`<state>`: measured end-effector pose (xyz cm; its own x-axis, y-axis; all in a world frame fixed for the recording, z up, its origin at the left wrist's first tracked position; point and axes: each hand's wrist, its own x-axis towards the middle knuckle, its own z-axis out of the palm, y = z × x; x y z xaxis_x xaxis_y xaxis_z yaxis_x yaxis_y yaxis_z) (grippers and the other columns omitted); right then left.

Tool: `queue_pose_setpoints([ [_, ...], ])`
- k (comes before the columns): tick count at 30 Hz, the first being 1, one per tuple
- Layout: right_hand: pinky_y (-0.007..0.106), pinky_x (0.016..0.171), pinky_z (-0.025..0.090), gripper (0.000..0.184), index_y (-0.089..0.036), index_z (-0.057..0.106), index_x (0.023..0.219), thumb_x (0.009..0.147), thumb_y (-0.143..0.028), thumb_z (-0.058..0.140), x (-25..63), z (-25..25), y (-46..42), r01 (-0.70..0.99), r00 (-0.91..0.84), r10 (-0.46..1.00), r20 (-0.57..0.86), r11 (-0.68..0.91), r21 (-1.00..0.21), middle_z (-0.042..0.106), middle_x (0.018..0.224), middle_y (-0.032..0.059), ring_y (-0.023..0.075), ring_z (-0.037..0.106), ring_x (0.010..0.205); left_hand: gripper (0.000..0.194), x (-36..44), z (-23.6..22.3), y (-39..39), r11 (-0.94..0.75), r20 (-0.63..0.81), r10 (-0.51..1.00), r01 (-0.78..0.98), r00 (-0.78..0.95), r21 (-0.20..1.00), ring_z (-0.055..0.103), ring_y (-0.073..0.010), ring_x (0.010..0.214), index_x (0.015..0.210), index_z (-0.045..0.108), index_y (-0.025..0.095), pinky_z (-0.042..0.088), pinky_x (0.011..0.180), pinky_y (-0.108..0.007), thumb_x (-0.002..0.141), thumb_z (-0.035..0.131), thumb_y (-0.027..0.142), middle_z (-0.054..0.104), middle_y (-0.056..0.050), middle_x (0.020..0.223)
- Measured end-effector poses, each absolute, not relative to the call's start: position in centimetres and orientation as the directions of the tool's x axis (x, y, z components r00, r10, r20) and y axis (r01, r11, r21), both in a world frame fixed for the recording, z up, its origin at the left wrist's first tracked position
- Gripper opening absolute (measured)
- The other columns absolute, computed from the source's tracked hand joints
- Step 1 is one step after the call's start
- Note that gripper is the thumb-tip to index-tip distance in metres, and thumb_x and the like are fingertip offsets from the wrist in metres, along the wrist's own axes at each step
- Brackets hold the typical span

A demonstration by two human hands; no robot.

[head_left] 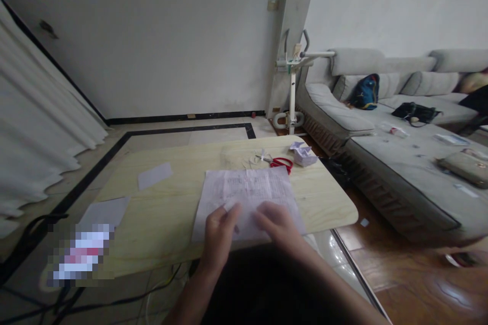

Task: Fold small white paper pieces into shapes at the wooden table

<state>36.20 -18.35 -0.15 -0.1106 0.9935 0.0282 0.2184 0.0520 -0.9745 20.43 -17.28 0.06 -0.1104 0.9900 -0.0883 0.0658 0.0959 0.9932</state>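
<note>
A large creased sheet of printed paper (249, 188) lies on the pale wooden table (183, 203) in front of me. Over its left half, my left hand (221, 223) has its fingers closed together around what looks like a small piece of white paper (230, 205). My right hand (278, 221) hovers at the sheet's right half, slightly blurred, thumb and fingers apart with nothing visible between them. Just beyond the sheet are red-handled scissors (281, 163) and some thin string (249, 161). Crumpled or folded paper (304, 154) sits at the far right corner.
Two other papers, a small sheet (154, 176) and a larger one (109, 210), lie on the table's left side, beside a pixelated patch. A grey sofa (404, 172) with bags stands to the right. Dark cables (125, 297) hang at lower left. White exercise equipment (293, 91) stands behind.
</note>
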Motion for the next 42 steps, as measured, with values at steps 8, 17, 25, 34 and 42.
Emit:
queue_pose_setpoints([
  [8,0.024,0.059,0.041,0.019,-0.017,0.057,0.071,0.087,-0.028,0.055,37.9,1.3,-18.5,0.245,-0.211,0.976,0.045,0.097,-0.965,0.057,0.066,-0.0008,0.0136,0.052,0.064,0.029,19.4,-0.6,-17.3,0.124,-0.126,0.989,0.028,0.075,0.992,0.064,-0.0183,0.067,0.086,0.074,0.016,0.049,0.058,-0.024,0.072,0.068,0.04,0.071,-0.002,0.072],
  [17,0.024,0.053,0.04,0.024,-0.018,0.054,0.064,0.082,-0.033,0.057,38.1,1.1,-18.0,0.154,-0.007,0.997,0.076,0.076,-0.985,0.053,0.058,-0.0014,0.013,0.05,0.056,0.029,19.5,0.4,-17.2,0.048,-0.045,0.999,0.173,-0.022,0.984,0.067,-0.0239,0.069,0.071,0.079,0.017,0.052,0.061,-0.028,0.07,0.07,0.044,0.075,-0.005,0.068],
  [25,0.025,0.059,0.04,0.029,-0.016,0.06,0.07,0.082,-0.042,0.065,37.3,0.5,-18.6,0.284,-0.135,0.986,0.097,0.133,-0.95,0.057,0.066,-0.0007,0.0139,0.051,0.065,0.036,19.9,0.0,-17.2,0.143,-0.16,0.975,-0.12,-0.154,0.982,0.067,-0.0229,0.068,0.078,0.077,0.012,0.053,0.062,-0.029,0.07,0.072,0.047,0.074,-0.005,0.069],
  [34,0.024,0.051,0.04,0.049,-0.018,0.055,0.06,0.083,-0.06,0.058,36.9,-0.3,-18.3,0.047,-0.044,0.999,0.006,0.009,-0.999,0.054,0.055,-0.0004,0.0123,0.05,0.053,0.037,20.4,0.2,-17.9,0.18,-0.179,0.984,0.053,-0.019,0.982,0.059,-0.0179,0.047,0.078,0.071,0.013,0.044,0.044,-0.025,0.069,0.069,0.048,0.065,-0.001,0.051],
  [42,0.025,0.055,0.041,0.034,-0.017,0.063,0.071,0.083,-0.049,0.06,37.6,0.0,-17.6,0.098,0.061,0.995,0.08,0.074,-0.992,0.057,0.062,0.0,0.014,0.052,0.058,0.033,20.5,-0.7,-17.6,0.202,-0.221,0.971,0.176,0.095,0.963,0.06,-0.0187,0.047,0.072,0.069,0.015,0.044,0.044,-0.025,0.07,0.068,0.048,0.063,0.0,0.049],
])
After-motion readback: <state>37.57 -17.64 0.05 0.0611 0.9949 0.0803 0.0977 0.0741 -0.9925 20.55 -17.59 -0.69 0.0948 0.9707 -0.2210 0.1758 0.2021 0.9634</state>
